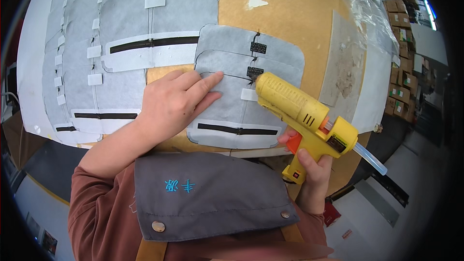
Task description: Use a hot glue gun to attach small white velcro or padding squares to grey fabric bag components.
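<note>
Near the bench's (282, 17) front edge, one tab (249, 94) looks done, two patches (258, 48) left. The right hand (315, 168) grips a glue gun (295, 102), left hand (171, 97) outspread.

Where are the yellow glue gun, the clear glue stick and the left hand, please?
Yellow glue gun (309, 131), head view: on its yellow body, above the handle.
Clear glue stick (371, 158), head view: on its protruding rear part.
Left hand (169, 99), head view: on its back.

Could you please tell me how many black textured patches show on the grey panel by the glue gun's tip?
2: the upper patch and the lower patch, near the tip of the yellow glue gun, which may hide others.
</note>
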{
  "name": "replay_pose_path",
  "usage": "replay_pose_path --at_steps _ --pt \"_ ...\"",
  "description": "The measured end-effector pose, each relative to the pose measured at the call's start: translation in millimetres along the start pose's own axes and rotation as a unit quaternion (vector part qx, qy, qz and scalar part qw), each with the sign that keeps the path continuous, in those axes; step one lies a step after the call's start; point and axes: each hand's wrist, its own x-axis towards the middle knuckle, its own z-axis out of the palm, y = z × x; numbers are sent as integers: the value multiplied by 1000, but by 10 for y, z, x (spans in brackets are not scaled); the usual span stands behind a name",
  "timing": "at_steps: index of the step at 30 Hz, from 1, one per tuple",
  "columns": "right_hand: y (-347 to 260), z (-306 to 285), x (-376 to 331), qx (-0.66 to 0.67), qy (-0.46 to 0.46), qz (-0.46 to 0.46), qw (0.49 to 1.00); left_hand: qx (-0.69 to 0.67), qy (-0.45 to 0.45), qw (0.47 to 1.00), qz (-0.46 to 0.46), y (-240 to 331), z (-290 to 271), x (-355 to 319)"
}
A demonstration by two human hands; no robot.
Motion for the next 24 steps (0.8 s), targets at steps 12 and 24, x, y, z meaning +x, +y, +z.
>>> replay_pose_path --at_steps 12,24 --pt "72 -9 9 14 6 -23 1000 -5 4 1000 -3 9 2 6" --pt "114 -16 -14 6 22 -22 999 -1 1 1000 -1 0 -2 9"
